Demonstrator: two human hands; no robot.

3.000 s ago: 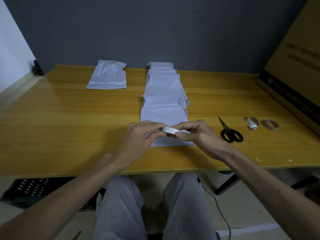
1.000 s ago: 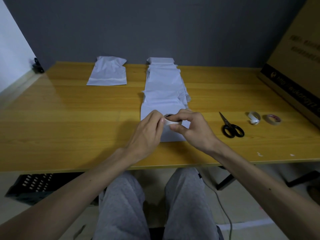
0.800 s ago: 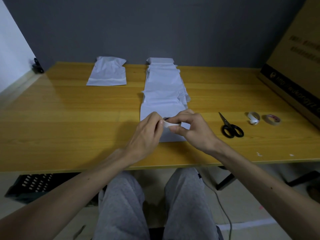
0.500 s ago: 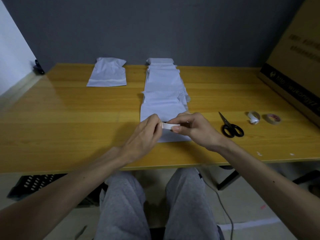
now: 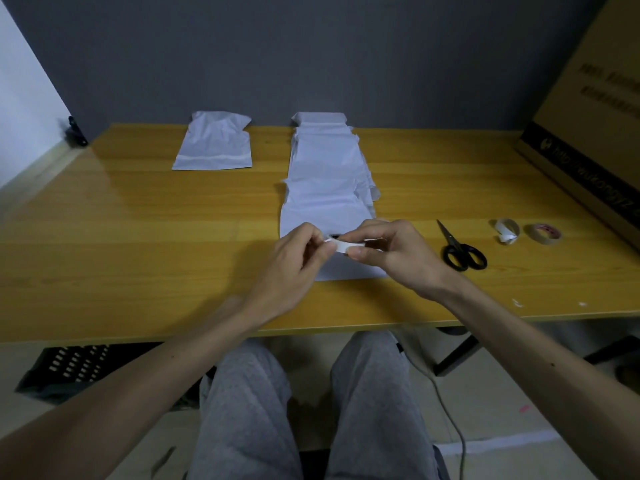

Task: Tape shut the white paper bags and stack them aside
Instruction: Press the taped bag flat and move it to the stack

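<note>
Both hands meet just above the near end of the row of white paper bags (image 5: 329,168). The right hand (image 5: 398,254) is curled round a white tape roll (image 5: 346,245), thumb under and fingers over. The left hand (image 5: 298,258) pinches at the roll's left side between thumb and fingertips, apparently picking at the free end; no strip has been drawn out yet.

The bags should be very light, thin and limp, and they crease easily. They will slide on the smooth counter (image 5: 138,237) if tugged, so each is best held flat with one hand near its mouth while the tape is pressed on, then lifted by an edge. The tape is sticky and floppy once free, and is best held by its very end.

The row runs from the middle of the near edge to the far edge of the counter. The bags overlap, so an exact count is not possible; at least four edges show. One more bag (image 5: 214,147) lies apart towards the far left corner, a pale strip across its near end. Near the right edge lie one pair of black scissors (image 5: 460,252) and two more rolls, a white roll (image 5: 506,231) and a tan roll (image 5: 543,233), making three rolls in all. A cardboard box (image 5: 588,133) leans at the right.
</note>
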